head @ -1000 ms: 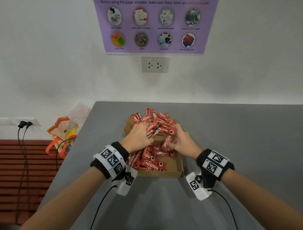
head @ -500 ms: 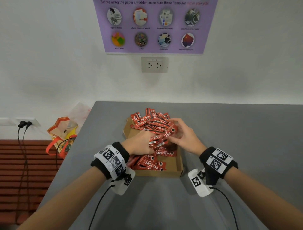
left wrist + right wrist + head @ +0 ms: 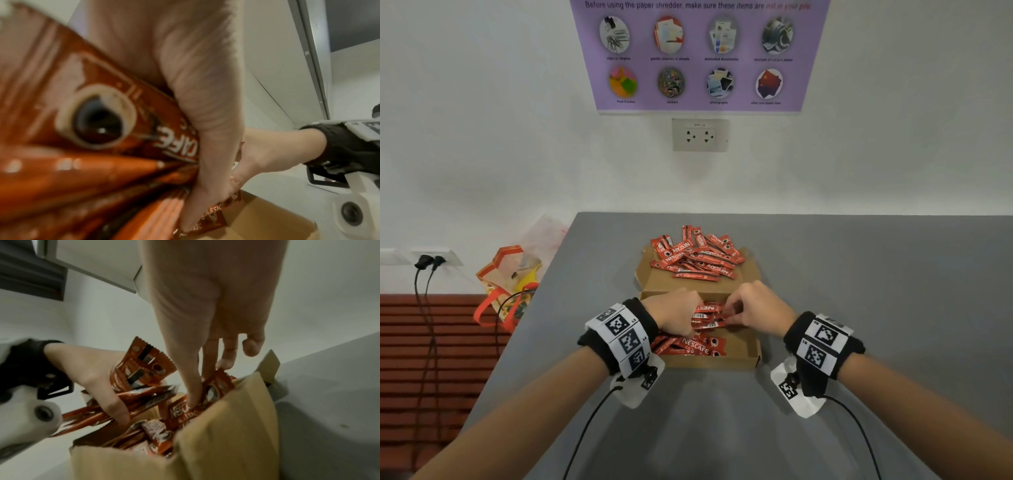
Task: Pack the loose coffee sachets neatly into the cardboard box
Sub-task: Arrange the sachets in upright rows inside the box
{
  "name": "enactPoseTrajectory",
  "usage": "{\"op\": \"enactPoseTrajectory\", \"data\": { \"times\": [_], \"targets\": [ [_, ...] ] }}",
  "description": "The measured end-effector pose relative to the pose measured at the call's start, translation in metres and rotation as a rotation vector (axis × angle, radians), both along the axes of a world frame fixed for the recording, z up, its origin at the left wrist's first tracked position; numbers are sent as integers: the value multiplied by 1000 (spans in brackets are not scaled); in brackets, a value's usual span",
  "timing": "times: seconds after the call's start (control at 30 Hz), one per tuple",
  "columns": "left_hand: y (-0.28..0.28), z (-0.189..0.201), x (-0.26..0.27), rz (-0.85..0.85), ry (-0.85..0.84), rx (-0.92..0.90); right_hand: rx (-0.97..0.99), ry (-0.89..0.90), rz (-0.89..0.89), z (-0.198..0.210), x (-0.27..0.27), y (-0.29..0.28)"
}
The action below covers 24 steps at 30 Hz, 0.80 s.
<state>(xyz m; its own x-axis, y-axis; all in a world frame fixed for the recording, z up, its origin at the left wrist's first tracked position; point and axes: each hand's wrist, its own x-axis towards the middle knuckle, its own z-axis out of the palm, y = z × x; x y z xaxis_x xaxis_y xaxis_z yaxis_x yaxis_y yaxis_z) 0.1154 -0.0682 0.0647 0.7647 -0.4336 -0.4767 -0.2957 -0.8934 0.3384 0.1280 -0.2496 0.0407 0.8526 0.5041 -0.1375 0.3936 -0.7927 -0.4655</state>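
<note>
step in hand: seating a bundle of nescafé sachets in the cardboard box. left hand fingers curled around the bundle; right hand fingers pinching one sachet beside it. loose pile lies on the flap beyond both hands. next, judged: release, square up edges. half a second ago the hands were up at that pile.

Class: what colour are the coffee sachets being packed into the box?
Red, with white lettering; the coffee sachets show best in the head view.
</note>
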Motion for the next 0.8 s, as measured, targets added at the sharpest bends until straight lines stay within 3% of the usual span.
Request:
{"op": "enactPoseTrajectory", "data": {
  "times": [0.2, 0.43, 0.8],
  "targets": [
    [0, -8, 0, 30, -4, 12, -150, -55, 29, -9, -1, 7],
    [3, -19, -4, 27, 3, 74, -127, -48, -18, -13, -2, 6],
    [6, -20, -10, -31, 1, 92, -189, -191, -62, -19, -3, 9]
  ]
}}
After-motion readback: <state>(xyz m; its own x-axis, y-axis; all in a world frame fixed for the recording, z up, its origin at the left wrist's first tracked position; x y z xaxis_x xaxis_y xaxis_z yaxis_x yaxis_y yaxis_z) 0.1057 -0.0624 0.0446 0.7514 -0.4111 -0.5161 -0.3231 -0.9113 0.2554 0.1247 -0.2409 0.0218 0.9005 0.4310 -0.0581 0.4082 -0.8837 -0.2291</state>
